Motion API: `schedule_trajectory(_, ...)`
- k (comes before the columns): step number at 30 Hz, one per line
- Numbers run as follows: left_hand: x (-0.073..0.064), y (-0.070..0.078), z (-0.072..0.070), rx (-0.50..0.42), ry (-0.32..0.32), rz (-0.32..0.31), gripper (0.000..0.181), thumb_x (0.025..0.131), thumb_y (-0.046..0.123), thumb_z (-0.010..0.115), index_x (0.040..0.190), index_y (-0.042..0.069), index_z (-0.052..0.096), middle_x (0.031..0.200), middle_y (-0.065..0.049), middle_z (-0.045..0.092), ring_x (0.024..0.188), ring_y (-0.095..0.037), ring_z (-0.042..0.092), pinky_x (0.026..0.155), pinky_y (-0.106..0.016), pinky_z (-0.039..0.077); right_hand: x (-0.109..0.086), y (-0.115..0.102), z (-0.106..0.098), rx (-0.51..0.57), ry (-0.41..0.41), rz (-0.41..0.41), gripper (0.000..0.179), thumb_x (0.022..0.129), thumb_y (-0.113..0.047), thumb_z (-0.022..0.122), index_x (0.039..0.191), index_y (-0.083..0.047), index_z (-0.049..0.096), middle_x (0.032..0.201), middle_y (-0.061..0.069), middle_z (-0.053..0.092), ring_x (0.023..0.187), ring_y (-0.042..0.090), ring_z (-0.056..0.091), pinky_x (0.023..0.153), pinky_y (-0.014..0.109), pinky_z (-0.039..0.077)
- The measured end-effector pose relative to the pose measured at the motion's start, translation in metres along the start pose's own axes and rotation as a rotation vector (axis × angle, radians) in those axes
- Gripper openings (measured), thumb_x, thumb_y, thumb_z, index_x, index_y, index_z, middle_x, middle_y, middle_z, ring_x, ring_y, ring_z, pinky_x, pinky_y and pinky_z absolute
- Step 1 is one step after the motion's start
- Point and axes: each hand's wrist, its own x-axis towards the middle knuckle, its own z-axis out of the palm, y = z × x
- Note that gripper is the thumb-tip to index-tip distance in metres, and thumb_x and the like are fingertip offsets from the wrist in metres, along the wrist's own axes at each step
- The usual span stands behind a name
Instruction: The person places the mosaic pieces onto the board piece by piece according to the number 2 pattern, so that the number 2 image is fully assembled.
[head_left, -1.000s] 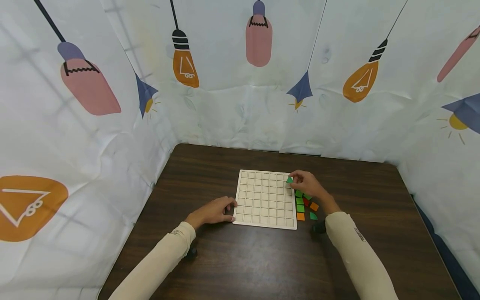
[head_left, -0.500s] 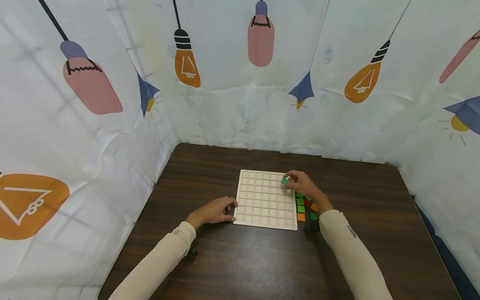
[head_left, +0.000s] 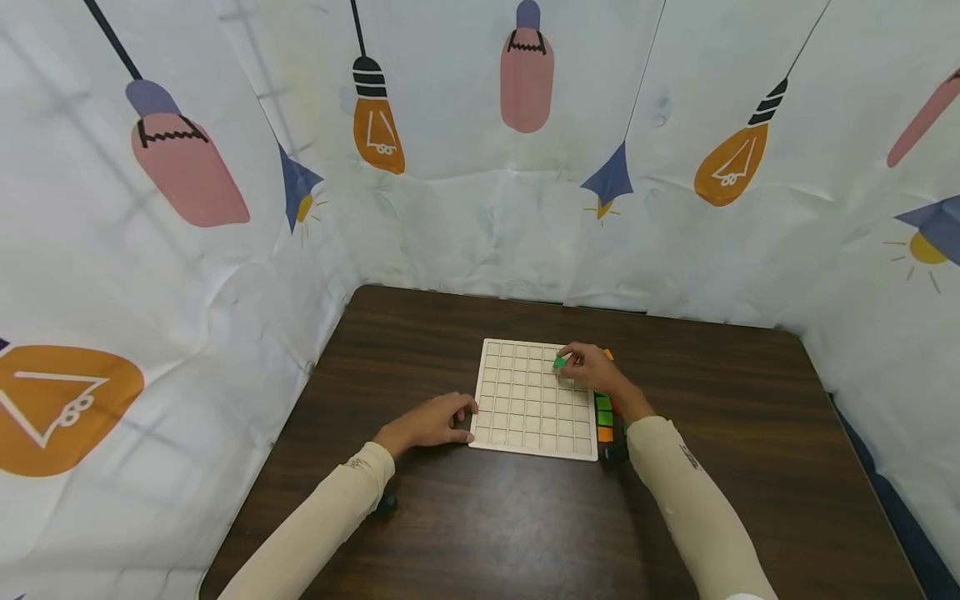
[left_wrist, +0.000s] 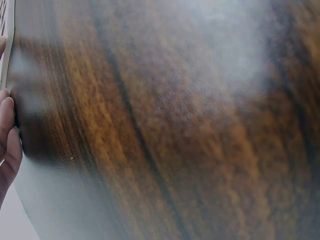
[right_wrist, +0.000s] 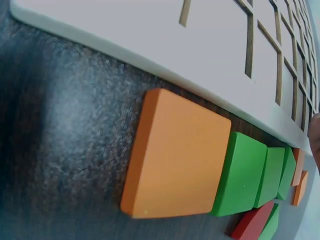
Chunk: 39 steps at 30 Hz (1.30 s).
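A pale wooden board with a raised grid of square cells lies on the table. My right hand is over its upper right part and pinches a small green tile between thumb and fingertips, close over the cells. At the board's left edge rests my left hand, fingers and thumb touching the rim near the lower left corner. The left wrist view shows only its fingertips by that rim. In the right wrist view just a bit of the right hand shows at the right border, and the held tile is hidden.
Along the board's right side lie loose tiles: an orange square, several green ones and a red one. My right forearm covers some of them in the head view. Patterned white curtains hang behind the dark wooden table.
My right hand has moved left over the board with the green tile, inward from the right edge. The left hand has stayed at the left rim. The head view has shifted slightly.
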Motion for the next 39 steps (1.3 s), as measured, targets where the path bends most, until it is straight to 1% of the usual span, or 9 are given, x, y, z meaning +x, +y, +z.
schedule_trajectory(5, -0.001, 0.001, -0.001, -0.013, 0.008, -0.004, 0.043, 0.091, 0.032, 0.075, 0.128, 0.017, 0.058, 0.103, 0.001, 0.055, 0.084, -0.012, 0.053, 0.079, -0.034, 0.047, 0.006, 0.004, 0.004, -0.049, -0.015, 0.023, 0.032, 0.092, -0.010, 0.072, 0.121, 0.001, 0.064, 0.087, 0.009, 0.065, 0.069, 0.015, 0.056, 0.060, 0.028, 0.046)
schedule_trajectory(8, -0.001, 0.001, 0.000, -0.004, 0.007, -0.005, 0.043, 0.091, 0.033, 0.075, 0.128, 0.018, 0.058, 0.102, 0.002, 0.055, 0.084, -0.011, 0.053, 0.079, -0.033, 0.047, 0.008, 0.005, 0.006, -0.073, -0.022, 0.044, 0.031, 0.093, -0.012, 0.072, 0.120, -0.001, 0.065, 0.086, 0.007, 0.066, 0.069, 0.014, 0.056, 0.061, 0.028, 0.046)
schedule_trajectory(14, 0.000, 0.000, 0.001, 0.002, 0.008, 0.001, 0.043, 0.091, 0.035, 0.075, 0.127, 0.019, 0.058, 0.101, 0.003, 0.054, 0.084, -0.010, 0.053, 0.079, -0.032, 0.047, 0.010, 0.000, 0.008, -0.093, -0.038, 0.071, 0.030, 0.093, -0.011, 0.071, 0.121, -0.002, 0.064, 0.086, 0.007, 0.065, 0.072, 0.017, 0.057, 0.065, 0.031, 0.048)
schedule_trajectory(18, 0.000, -0.001, 0.001, 0.004, 0.002, 0.003, 0.044, 0.091, 0.035, 0.075, 0.128, 0.018, 0.058, 0.102, 0.004, 0.055, 0.085, -0.010, 0.053, 0.078, -0.032, 0.047, 0.011, -0.002, 0.009, -0.115, -0.054, 0.090, 0.030, 0.095, -0.012, 0.070, 0.122, -0.003, 0.065, 0.087, 0.006, 0.065, 0.073, 0.017, 0.057, 0.069, 0.033, 0.048)
schedule_trajectory(21, 0.000, 0.000, 0.000, -0.001, -0.001, 0.001, 0.044, 0.091, 0.035, 0.075, 0.128, 0.017, 0.058, 0.102, 0.003, 0.055, 0.085, -0.011, 0.054, 0.078, -0.032, 0.047, 0.012, -0.002, 0.010, -0.111, -0.060, 0.105, 0.030, 0.094, -0.013, 0.070, 0.123, -0.004, 0.065, 0.086, 0.006, 0.064, 0.072, 0.017, 0.056, 0.070, 0.033, 0.048)
schedule_trajectory(28, 0.000, 0.000, 0.000, -0.002, -0.002, -0.001, 0.044, 0.091, 0.036, 0.075, 0.128, 0.017, 0.058, 0.102, 0.003, 0.055, 0.085, -0.012, 0.054, 0.078, -0.032, 0.047, 0.013, -0.002, 0.011, -0.095, -0.048, 0.148, 0.030, 0.093, -0.015, 0.072, 0.120, -0.004, 0.066, 0.091, 0.007, 0.065, 0.076, 0.018, 0.058, 0.070, 0.032, 0.048)
schedule_trajectory(35, 0.000, 0.001, -0.001, 0.002, 0.002, 0.007, 0.044, 0.092, 0.036, 0.074, 0.128, 0.017, 0.058, 0.102, 0.002, 0.055, 0.085, -0.012, 0.054, 0.078, -0.032, 0.047, 0.012, -0.002, 0.012, -0.108, -0.017, 0.139, 0.026, 0.093, -0.017, 0.073, 0.116, -0.004, 0.069, 0.089, 0.007, 0.064, 0.074, 0.018, 0.055, 0.068, 0.032, 0.047)
schedule_trajectory(39, 0.000, 0.001, -0.001, -0.001, -0.001, 0.006, 0.044, 0.092, 0.035, 0.074, 0.128, 0.017, 0.058, 0.102, 0.002, 0.055, 0.085, -0.012, 0.054, 0.077, -0.032, 0.047, 0.011, -0.003, 0.014, -0.111, -0.001, 0.150, 0.024, 0.093, -0.018, 0.073, 0.113, -0.006, 0.070, 0.088, 0.006, 0.064, 0.075, 0.018, 0.054, 0.069, 0.032, 0.047)
